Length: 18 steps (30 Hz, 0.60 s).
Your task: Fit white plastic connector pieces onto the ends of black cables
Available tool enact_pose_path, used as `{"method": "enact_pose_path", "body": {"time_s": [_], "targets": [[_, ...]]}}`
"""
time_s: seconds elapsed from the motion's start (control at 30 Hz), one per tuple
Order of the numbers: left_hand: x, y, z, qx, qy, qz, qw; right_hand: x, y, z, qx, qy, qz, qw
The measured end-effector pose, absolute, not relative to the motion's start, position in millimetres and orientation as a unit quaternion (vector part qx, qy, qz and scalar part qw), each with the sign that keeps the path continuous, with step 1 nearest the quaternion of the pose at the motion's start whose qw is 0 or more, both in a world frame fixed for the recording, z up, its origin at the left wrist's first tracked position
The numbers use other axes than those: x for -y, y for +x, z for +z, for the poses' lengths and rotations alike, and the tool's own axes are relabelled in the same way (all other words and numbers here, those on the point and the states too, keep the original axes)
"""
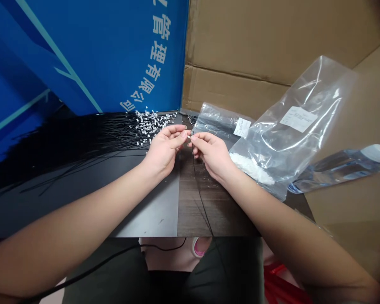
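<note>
My left hand (164,148) and my right hand (213,155) meet over the middle of the table, fingertips almost touching. Between the left thumb and forefinger is a small white connector (189,136). The right thumb and forefinger pinch a thin black wire (197,185), which hangs down across the dark wood-grain surface to the front edge. Whether the wire's end sits inside the connector is too small to tell. Left of my hands lies a large heap of black wires (60,141), many with white connectors (150,122) on their ends.
A clear plastic bag (316,101) with white pieces (251,168) in its bottom lies at the right. Behind my hands is a smaller labelled bag (220,120). A water bottle (342,166) rests farther right. A blue panel (91,46) and cardboard (240,38) stand behind.
</note>
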<state>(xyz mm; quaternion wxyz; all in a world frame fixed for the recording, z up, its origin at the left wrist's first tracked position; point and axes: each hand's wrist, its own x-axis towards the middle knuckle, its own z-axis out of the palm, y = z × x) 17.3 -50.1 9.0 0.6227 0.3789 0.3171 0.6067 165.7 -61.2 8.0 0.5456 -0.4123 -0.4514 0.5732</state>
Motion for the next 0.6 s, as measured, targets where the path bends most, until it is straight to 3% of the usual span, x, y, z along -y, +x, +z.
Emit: {"method": "enact_pose_path", "body": {"time_s": [0.2, 0.6], "targets": [[47, 17, 7, -0.315, 0.499, 0.635, 0.499, 66, 167, 19, 0.311, -0.344, 0.732, 0.499], [42, 6, 15, -0.267, 0.588, 0.638, 0.419, 71, 171, 31, 0.244, -0.268, 0.833, 0.417]]}}
